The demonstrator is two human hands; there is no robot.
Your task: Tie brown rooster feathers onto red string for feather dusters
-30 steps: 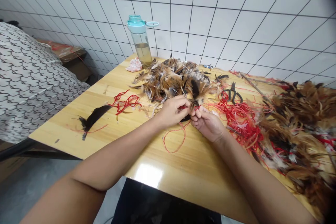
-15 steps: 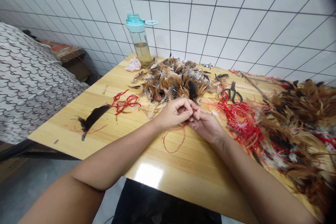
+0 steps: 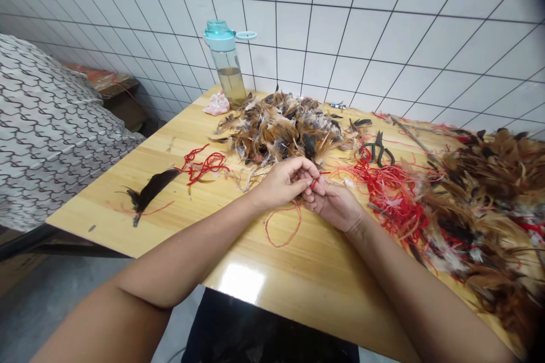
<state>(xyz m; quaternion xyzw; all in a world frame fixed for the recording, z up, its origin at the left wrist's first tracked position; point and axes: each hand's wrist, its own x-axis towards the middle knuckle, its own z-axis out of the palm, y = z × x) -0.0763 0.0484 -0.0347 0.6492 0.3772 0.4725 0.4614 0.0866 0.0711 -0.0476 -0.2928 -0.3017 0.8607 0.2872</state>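
My left hand and my right hand meet above the table, fingertips touching. Both are closed in a pinch on a thin red string. A short bit of it shows between the fingers, and the rest hangs below as a loop onto the wood. Whatever else the curled fingers may hold is hidden. Just beyond the hands lies a heap of brown and dark feathers. Right of my right hand is a tangle of red string.
Black-handled cutters lie behind the tangle. More brown feathers cover the right side. On the left are a black feather and loose red strings. A water bottle stands near the tiled wall, beside a crumpled pink-white piece.
My fingers have shifted slightly, and a short red string end now shows above the fingertips. A dark feather patch just behind the hands shows less. The hanging loop is nearly unchanged.
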